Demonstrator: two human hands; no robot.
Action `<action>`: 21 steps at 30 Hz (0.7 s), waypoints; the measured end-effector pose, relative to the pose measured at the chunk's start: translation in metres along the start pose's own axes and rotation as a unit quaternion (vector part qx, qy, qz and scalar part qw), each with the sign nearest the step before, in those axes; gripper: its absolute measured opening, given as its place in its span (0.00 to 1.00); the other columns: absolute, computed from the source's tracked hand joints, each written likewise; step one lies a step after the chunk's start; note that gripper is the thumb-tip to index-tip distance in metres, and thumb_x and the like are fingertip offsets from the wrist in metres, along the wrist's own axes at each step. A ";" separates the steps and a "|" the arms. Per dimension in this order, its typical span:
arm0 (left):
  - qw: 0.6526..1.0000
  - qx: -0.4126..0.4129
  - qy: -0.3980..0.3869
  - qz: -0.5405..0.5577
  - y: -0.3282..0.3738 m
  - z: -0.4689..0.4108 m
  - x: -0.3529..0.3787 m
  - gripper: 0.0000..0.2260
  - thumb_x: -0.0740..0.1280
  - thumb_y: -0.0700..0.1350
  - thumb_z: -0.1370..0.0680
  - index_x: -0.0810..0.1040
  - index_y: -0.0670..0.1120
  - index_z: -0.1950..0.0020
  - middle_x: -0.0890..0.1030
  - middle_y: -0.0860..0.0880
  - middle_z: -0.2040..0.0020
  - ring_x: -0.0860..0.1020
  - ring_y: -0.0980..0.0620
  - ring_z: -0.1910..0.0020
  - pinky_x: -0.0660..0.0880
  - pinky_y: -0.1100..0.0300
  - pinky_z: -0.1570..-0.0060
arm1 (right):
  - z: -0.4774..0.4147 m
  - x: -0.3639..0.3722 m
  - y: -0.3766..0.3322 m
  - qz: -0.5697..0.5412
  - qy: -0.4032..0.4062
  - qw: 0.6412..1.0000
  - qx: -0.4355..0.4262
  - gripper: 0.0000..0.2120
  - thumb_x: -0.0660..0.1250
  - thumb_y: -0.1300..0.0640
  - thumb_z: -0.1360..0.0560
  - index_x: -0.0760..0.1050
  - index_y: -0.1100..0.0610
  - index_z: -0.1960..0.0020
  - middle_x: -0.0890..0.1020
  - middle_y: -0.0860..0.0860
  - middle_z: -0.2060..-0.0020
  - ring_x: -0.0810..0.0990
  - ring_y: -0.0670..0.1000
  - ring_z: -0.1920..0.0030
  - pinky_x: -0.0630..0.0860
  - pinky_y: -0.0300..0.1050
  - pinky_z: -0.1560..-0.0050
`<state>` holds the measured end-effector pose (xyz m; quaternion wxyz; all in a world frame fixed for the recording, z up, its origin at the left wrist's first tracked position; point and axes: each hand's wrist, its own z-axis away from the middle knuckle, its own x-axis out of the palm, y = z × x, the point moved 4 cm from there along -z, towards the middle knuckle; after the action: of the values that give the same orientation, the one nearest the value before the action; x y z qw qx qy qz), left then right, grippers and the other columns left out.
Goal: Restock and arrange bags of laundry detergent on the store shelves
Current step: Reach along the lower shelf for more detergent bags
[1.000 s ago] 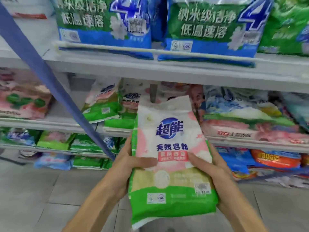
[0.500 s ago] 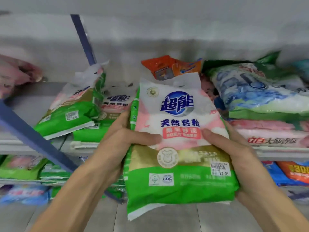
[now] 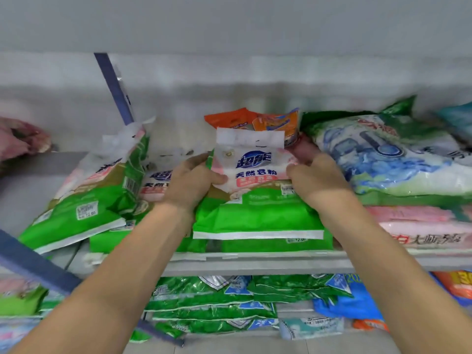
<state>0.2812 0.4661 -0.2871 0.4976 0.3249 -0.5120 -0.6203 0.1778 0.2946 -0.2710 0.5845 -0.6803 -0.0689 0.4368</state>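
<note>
Far left on the middle shelf (image 3: 255, 264) there's a crumpled pink bag (image 3: 23, 139), too blurry to read. Next to it a blue upright post (image 3: 115, 90) runs up the back, and a blue diagonal bar (image 3: 33, 261) cuts across the near left corner. Then comes a green and white detergent bag (image 3: 84, 200) tilted over to the left, leaning partly on a flat bag of the same brand (image 3: 155, 182) just beside it. The left hand (image 3: 189, 185) grips the left edge of the detergent bag being stocked (image 3: 258, 213), thumb curled over the front and fingers tucked behind. That bag is right in the middle of the shelf, logo facing up, sloping back, with its near end lying on top of another green bag (image 3: 275, 245) that has a price sticker on it. Behind its top edge, toward the far wall, an orange pack (image 3: 255, 121) sticks up. The right hand (image 3: 319, 180) has the bag's right side up near the top, thumb pressed on the front, fingers wrapped round the back, so both hands are closed on it. Right of that is a big blue and white bag (image 3: 396, 162) lying on a stack of pink bags (image 3: 421, 226). Down on the lower shelf there's a pile of shiny green bags (image 3: 217, 297), then a blue bag (image 3: 339, 302), and an orange one (image 3: 457, 282) at the far right edge.
</note>
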 end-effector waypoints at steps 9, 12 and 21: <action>0.997 -0.029 0.020 0.075 -0.013 0.003 0.016 0.16 0.66 0.28 0.23 0.79 0.48 0.45 0.85 0.44 0.52 0.84 0.50 0.64 0.83 0.59 0.64 | 0.022 -0.001 -0.016 0.250 -0.049 0.961 -0.103 0.11 0.58 0.54 0.18 0.74 0.57 0.39 0.76 0.58 0.43 0.76 0.61 0.39 0.69 0.47 0.46; 0.997 0.015 0.009 -0.077 -0.007 0.018 0.012 0.16 0.73 0.41 0.23 0.77 0.54 0.38 0.84 0.57 0.46 0.82 0.54 0.50 0.76 0.60 0.45 | 0.058 0.006 0.000 0.343 0.000 0.922 -0.180 0.23 0.49 0.46 0.17 0.72 0.56 0.31 0.73 0.58 0.30 0.70 0.60 0.29 0.69 0.54 0.32; 0.988 0.044 -0.066 -0.130 -0.014 0.057 0.016 0.11 0.68 0.50 0.19 0.74 0.64 0.41 0.71 0.60 0.63 0.71 0.73 0.73 0.65 0.82 0.72 | 0.082 0.007 0.007 0.378 0.032 0.905 -0.193 0.28 0.49 0.42 0.19 0.71 0.55 0.27 0.75 0.54 0.29 0.71 0.60 0.28 0.75 0.61 0.34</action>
<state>0.2203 0.4683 -0.2831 0.3627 0.3690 -0.5239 -0.6766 0.1237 0.3566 -0.2751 0.2353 -0.7682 0.1289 0.5813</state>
